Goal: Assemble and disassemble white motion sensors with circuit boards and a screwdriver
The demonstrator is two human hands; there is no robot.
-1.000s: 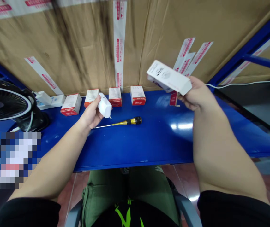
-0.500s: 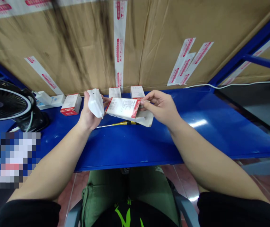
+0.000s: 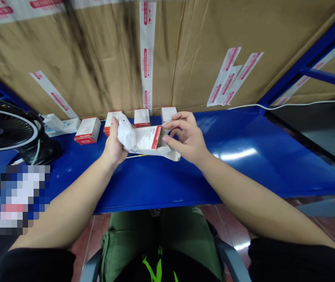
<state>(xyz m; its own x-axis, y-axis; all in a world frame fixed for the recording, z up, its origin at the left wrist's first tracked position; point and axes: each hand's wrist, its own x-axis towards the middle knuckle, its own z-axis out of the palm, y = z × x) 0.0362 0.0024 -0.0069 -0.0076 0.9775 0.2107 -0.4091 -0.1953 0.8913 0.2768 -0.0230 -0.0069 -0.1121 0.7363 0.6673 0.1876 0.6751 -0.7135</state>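
My left hand [image 3: 113,145] is closed around a white plug-shaped device [image 3: 126,134], holding it against the open end of a white and red carton [image 3: 149,140]. My right hand [image 3: 185,137] grips the other end of that carton, fingers curled over its flap. Both hands hover just above the blue shelf [image 3: 185,176]. A thin slice of the yellow-handled screwdriver [image 3: 134,156] shows on the shelf below the carton; the rest is hidden.
Several closed white and red cartons [image 3: 87,129] stand in a row at the back of the shelf. A black fan [image 3: 5,131] sits at the left. Taped cardboard boxes [image 3: 102,51] form the wall behind. A white cable [image 3: 287,105] runs along the back right.
My right hand brought the carton down from the upper right to the middle. The white device now meets the carton's open end, and both hands have closed in together.
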